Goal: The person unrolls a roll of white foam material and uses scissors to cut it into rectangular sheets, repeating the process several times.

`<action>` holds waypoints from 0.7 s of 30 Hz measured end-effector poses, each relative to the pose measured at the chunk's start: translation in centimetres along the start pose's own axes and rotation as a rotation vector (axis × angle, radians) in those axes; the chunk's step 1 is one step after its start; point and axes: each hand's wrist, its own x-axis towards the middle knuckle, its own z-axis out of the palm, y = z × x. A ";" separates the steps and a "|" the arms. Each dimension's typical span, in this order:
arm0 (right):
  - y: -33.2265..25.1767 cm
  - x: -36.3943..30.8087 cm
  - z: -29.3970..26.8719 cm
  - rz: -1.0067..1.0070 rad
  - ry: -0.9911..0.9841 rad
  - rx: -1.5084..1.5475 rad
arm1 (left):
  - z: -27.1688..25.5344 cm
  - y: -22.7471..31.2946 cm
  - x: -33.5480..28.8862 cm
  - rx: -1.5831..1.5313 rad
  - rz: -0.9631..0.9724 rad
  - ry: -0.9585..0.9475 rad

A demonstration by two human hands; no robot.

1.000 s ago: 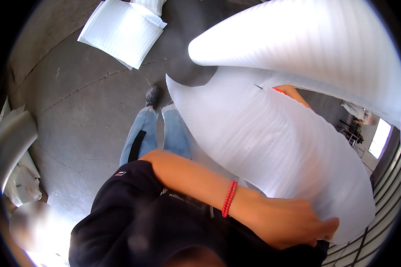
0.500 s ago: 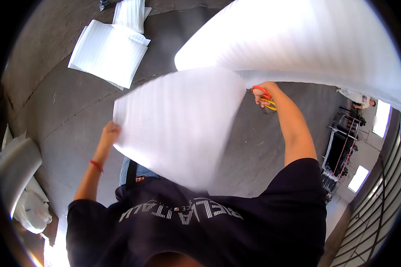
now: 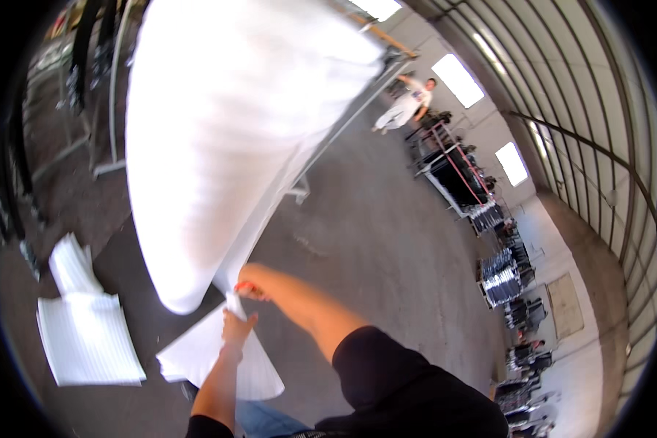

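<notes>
A large white foam sheet (image 3: 219, 139) hangs from a metal frame and narrows towards my hands. Below its lower end, a smaller foam sheet (image 3: 259, 372) fans out, pinched at the top by my left hand (image 3: 238, 328). Just above, my right hand (image 3: 255, 283) is closed around scissors (image 3: 247, 287), at the spot where the two pieces of foam come together. Only a bit of the red handle shows; the blades are hidden and blurred. Whether the smaller sheet is still joined to the large one, I cannot tell.
Stacked white foam sheets (image 3: 91, 339) lie on the floor at left. A metal rack (image 3: 117, 95) with dark hanging parts stands at far left. Beyond the foam's frame (image 3: 350, 113), a person (image 3: 409, 102) is at the back, near loaded carts (image 3: 456, 171) along the wall.
My view has swung to the right. My left hand has left the sheet's left edge and now grips its top beside the scissors; the sheet, earlier spread wide, hangs gathered.
</notes>
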 end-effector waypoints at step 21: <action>-0.6 5.5 5.5 0.288 0.345 -0.097 | 9.5 -2.2 -3.2 0.380 0.315 -0.039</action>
